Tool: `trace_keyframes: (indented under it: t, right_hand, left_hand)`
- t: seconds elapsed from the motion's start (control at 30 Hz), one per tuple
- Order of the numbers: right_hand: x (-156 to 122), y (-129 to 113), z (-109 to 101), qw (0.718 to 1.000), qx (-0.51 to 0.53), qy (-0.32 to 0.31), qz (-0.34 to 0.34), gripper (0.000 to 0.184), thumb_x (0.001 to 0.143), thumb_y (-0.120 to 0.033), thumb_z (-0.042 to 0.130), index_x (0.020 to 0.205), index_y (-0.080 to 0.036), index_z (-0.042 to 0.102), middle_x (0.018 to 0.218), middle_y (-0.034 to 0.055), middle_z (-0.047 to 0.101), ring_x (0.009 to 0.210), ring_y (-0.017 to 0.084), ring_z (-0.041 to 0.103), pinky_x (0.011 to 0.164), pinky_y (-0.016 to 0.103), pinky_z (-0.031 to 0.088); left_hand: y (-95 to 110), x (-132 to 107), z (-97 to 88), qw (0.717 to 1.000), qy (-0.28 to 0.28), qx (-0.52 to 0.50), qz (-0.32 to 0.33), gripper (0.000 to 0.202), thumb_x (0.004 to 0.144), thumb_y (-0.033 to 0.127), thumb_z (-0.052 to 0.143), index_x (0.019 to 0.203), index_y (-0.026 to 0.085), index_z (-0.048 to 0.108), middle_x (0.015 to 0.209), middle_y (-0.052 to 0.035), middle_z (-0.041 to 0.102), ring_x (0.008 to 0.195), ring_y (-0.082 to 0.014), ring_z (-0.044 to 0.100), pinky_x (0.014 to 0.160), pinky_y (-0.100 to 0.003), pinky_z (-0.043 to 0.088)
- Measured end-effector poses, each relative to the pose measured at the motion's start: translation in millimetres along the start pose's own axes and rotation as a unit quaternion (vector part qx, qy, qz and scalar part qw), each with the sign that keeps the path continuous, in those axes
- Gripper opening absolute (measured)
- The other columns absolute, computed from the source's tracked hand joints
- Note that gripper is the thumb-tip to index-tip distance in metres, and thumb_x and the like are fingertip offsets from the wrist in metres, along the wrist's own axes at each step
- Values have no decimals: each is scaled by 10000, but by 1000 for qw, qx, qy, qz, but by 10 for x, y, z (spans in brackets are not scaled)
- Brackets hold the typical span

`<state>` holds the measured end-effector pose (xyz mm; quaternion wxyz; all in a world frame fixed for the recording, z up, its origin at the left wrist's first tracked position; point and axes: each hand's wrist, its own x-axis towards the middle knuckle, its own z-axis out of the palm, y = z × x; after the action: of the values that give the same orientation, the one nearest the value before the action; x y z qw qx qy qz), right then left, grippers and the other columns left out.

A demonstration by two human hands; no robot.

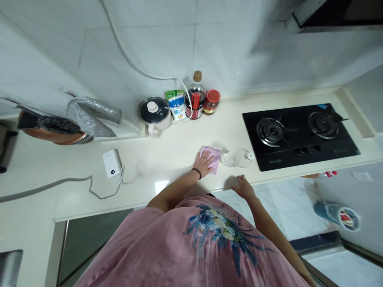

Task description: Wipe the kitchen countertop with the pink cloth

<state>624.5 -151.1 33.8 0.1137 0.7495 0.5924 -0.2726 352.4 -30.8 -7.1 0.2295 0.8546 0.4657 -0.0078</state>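
Observation:
My left hand (204, 162) lies flat on a folded pink cloth (214, 156), fingers stretched out and pressing it to the countertop. A dark band circles that wrist. Just right of the cloth, a clear plastic bottle (236, 158) with a white cap lies on its side, cap toward the stove. My right hand (243, 187) is at the counter's front edge, below the bottle, with nothing in it and its fingers apart. Whether it touches the edge is hard to make out.
A black two-burner gas stove (299, 135) is set into the counter (167, 159) at right. Along the wall stand a small lidded pot (154, 113), packets (177, 107), a dark sauce bottle (196, 99) and a red-lidded jar (212, 101). A white power bank (111, 163) with a cable lies left.

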Motion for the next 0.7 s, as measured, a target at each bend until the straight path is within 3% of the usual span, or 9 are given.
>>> trace_keyframes:
  t: [0.17, 0.3, 0.43, 0.57, 0.7]
  right_hand:
    - [-57, 0, 33, 999, 36, 11, -4, 683, 807, -321, 725, 1443, -156, 540, 1596, 200, 496, 1460, 403, 501, 1163, 444, 443]
    - [-45, 29, 76, 998, 57, -8, 11, 800, 769, -322, 730, 1516, -153, 500, 1680, 194, 415, 1560, 426, 392, 1231, 465, 401]
    - [-27, 78, 110, 998, 67, -15, 16, 837, 736, -332, 714, 1540, -230, 508, 1700, 118, 428, 1590, 407, 359, 1260, 479, 385]
    - [-15, 105, 119, 998, 57, -6, 9, 835, 725, -352, 691, 1532, -226, 516, 1693, 126, 444, 1557, 406, 419, 1229, 484, 427]
    - [31, 112, 97, 999, 41, -12, 6, 786, 748, -389, 674, 1501, -214, 534, 1649, 142, 490, 1518, 400, 478, 1203, 469, 460]
  left_hand:
    - [-293, 583, -292, 994, 10, -17, -107, 836, 1003, 544, 541, 1733, 260, 251, 1817, -90, 26, 1669, -365, -105, 1321, -652, -48]
    - [-328, 1168, -506, 996, 12, -16, -82, 849, 961, 562, 595, 1713, 282, 318, 1817, -83, 65, 1672, -369, -77, 1312, -646, -94]
    - [-424, 1627, -740, 998, 14, -6, -54, 828, 936, 520, 645, 1681, 256, 397, 1808, -104, 130, 1676, -370, -20, 1305, -641, -128]
    - [-636, 1783, -919, 995, 15, -7, -99, 818, 964, 488, 614, 1687, 185, 379, 1802, -150, 117, 1674, -382, -34, 1306, -647, -124]
    - [-750, 1629, -906, 983, 25, -16, -179, 866, 1005, 470, 557, 1720, 95, 244, 1789, -232, 54, 1654, -443, -81, 1275, -720, -105]
